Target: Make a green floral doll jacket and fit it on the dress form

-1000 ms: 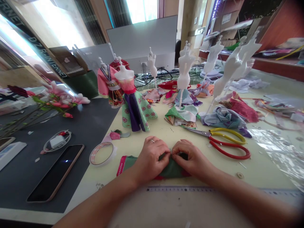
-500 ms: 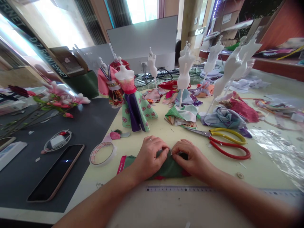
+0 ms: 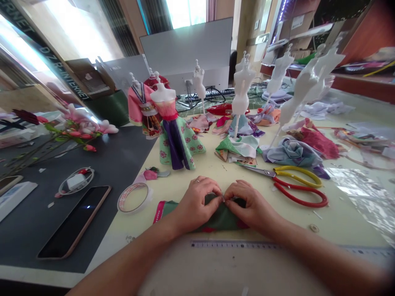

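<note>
A green cloth with a pink, beaded edge at its left end lies on the pale table, partly covered by both hands. My left hand pinches its upper edge between thumb and fingers. Close beside it, fingertips nearly touching, my right hand pinches the same edge. A small pale bit shows between the fingertips, too small to make out. Below the cloth runs a clear ruler, passing under my right forearm. A roll of tape lies to the left of the cloth.
Scissors with yellow and red handles lie right of my hands. A phone is at the left. Behind stand a dressed doll form, bare white mannequins, fabric scraps and a monitor.
The fingertips of my left hand have come slightly closer to those of my right hand. The whole view has shifted a little; the cloth stays in place.
</note>
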